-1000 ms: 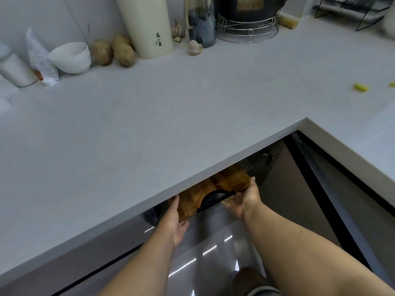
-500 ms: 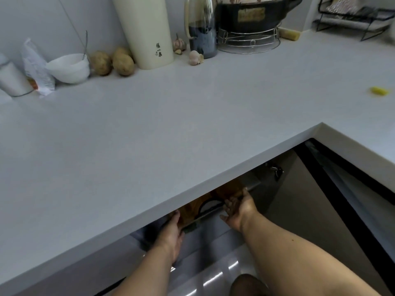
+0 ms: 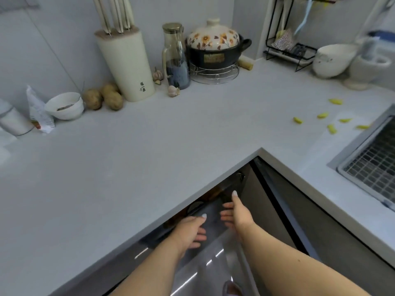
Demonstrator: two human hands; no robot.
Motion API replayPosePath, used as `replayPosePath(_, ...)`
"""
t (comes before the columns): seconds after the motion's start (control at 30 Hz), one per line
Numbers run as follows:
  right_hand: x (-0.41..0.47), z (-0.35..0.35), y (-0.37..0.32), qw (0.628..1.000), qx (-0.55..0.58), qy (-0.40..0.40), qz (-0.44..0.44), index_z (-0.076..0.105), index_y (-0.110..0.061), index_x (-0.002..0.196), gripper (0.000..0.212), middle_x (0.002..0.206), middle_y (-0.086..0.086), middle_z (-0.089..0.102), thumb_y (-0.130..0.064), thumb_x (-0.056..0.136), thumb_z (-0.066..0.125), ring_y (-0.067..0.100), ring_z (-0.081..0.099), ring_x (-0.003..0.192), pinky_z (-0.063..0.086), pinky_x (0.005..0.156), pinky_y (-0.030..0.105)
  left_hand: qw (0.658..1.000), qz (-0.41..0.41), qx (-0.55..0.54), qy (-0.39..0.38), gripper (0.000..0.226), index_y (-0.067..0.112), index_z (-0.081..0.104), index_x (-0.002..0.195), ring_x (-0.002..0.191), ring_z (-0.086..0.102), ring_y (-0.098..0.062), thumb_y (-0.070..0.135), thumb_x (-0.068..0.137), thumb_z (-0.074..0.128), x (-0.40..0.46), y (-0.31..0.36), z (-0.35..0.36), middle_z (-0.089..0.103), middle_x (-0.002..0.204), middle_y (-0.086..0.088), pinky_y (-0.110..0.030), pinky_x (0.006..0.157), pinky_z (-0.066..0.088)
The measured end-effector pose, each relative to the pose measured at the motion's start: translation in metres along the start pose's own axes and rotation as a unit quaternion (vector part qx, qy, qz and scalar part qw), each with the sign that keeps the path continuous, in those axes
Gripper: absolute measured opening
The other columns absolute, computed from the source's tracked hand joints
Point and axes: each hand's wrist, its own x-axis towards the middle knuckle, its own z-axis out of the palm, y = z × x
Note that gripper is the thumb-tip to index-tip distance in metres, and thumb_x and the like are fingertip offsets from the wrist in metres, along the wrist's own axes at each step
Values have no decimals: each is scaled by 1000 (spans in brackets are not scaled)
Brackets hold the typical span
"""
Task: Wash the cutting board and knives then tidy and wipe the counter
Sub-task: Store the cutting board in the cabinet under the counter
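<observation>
- Both hands, left hand [image 3: 190, 230] and right hand [image 3: 236, 212], lie flat and released on the drawer front [image 3: 210, 212].
- Cutting board [image 3: 211, 194] barely shows inside, under the worktop [image 3: 149, 146].
- Push evenly, fingers outside the gap.

A home kitchen, seen from above an L-shaped pale grey counter [image 3: 149, 150]. Against the wall stand a cream knife block [image 3: 126, 65] with knives [image 3: 116, 13], potatoes [image 3: 102, 99], garlic [image 3: 173, 90], a glass jug [image 3: 175, 56] and a flowered clay pot [image 3: 215, 48] on a wire trivet [image 3: 213, 72]. At right is a sink [image 3: 372, 167] with a wire grid, near what may be yellow food scraps [image 3: 332, 129].
</observation>
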Motion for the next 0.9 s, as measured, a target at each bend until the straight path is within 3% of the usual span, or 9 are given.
replayPosePath(0.1, -34, -22, -13, 981, -86, 83, -153, 64, -10, 87, 48, 82, 11, 65, -50, 98, 41, 23, 61, 76, 51, 73, 40, 999, 37, 28, -28, 37, 14, 50, 122, 98, 66, -25, 41, 96, 49, -25, 22, -2, 64, 110, -14, -39, 88, 54)
replayPosePath(0.2, -67, -55, -19, 903, -241, 214, -284, 50, -10, 66, 44, 72, 6, 53, -39, 98, 42, 20, 50, 66, 39, 57, 32, 997, 64, 34, -39, 41, 13, 50, 126, 98, 66, -25, 42, 96, 49, -41, 35, -7, 64, 109, -13, -37, 86, 55)
replayPosePath(0.33, -87, -96, -9, 807, -362, 406, -231, 62, -13, 103, 34, 105, 8, 60, -39, 96, 42, 28, 52, 100, 41, 84, 39, 996, 77, 41, -28, 46, 11, 51, 128, 97, 66, -24, 44, 95, 49, -61, 44, -17, 64, 110, -11, -36, 85, 56)
replayPosePath(0.43, -95, -110, 17, 853, -351, 380, -72, 52, -7, 126, 62, 123, 14, 57, -56, 95, 32, 33, 52, 113, 41, 93, 42, 994, 97, 35, -20, 43, 10, 53, 125, 95, 67, -25, 41, 96, 49, -76, 49, -27, 64, 108, -13, -36, 81, 56)
replayPosePath(0.53, -109, -114, 30, 874, -365, 320, -17, 43, -9, 136, 77, 134, 14, 51, -67, 92, 19, 33, 48, 122, 38, 98, 42, 994, 109, 26, -4, 39, 10, 55, 120, 94, 67, -26, 40, 96, 49, -91, 49, -37, 65, 106, -13, -36, 80, 57)
replayPosePath(0.63, -116, -109, 30, 954, -217, 203, 36, 33, -9, 147, 92, 150, 14, 37, -77, 86, 19, 35, 37, 135, 31, 109, 45, 993, 111, 27, 10, 38, 10, 55, 119, 93, 67, -25, 39, 96, 48, -103, 45, -45, 66, 105, -11, -36, 79, 57)
replayPosePath(0.77, 30, -135, 109, 989, -85, 118, 27, 45, -21, 142, 146, 145, 9, 45, -108, 28, 24, 33, 44, 131, 31, 110, 55, 993, 117, 24, 18, 38, 11, 56, 119, 94, 67, -25, 40, 97, 46, -117, 43, -54, 65, 106, -11, -37, 82, 57)
replayPosePath(0.83, 25, -90, 116, 995, -40, 81, 43, 44, -20, 143, 148, 146, 10, 43, -108, 25, 22, 34, 42, 132, 30, 111, 54, 993, 119, 20, 21, 38, 10, 56, 118, 94, 67, -25, 41, 97, 47, -120, 45, -58, 66, 106, -12, -38, 83, 57)
replayPosePath(0.9, -80, -31, 74, 995, -43, 35, 82, 46, -16, 140, 123, 143, 10, 46, -100, 51, 33, 34, 45, 128, 33, 110, 49, 992, 120, 16, 22, 38, 10, 57, 117, 94, 67, -26, 40, 97, 47, -121, 49, -61, 66, 105, -13, -38, 83, 57)
